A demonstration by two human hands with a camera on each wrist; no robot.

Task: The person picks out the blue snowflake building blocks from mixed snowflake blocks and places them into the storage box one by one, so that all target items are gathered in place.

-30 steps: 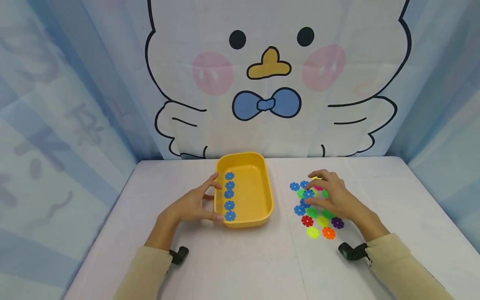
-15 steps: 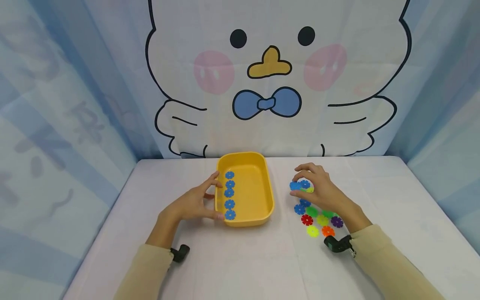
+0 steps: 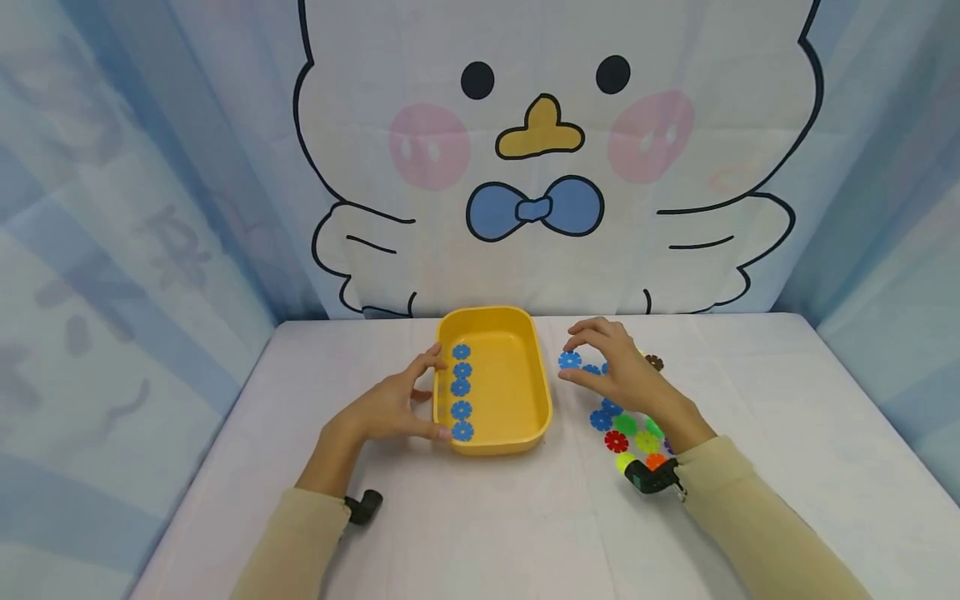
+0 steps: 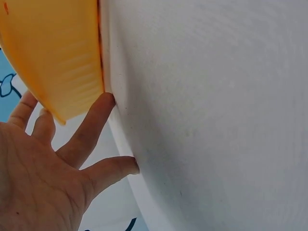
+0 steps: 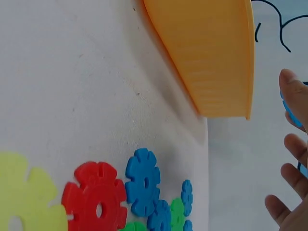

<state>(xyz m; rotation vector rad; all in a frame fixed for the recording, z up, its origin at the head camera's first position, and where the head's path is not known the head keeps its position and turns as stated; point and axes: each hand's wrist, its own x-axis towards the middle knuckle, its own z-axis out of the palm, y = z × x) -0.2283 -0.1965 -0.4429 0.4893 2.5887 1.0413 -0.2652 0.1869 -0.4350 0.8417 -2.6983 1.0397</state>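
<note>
A yellow tray lies on the table with several blue flower-shaped discs in a column along its left side. My left hand rests against the tray's left wall, fingers spread and fairly straight; the left wrist view shows fingertips at the yellow wall. Between the thumb and fingers of my right hand is pinched a blue flower-shaped disc, right of the tray and above the table. In the right wrist view the right hand is cut off by the edge and partly covers this disc.
A loose pile of flower discs lies under and near the right forearm, among them a red disc, a green disc and a brown disc. Behind the table hangs a printed curtain.
My right hand has moved left from the pile toward the tray, taking a blue flower disc with it. The left hand stays at the tray, and the column of discs looks the same.
</note>
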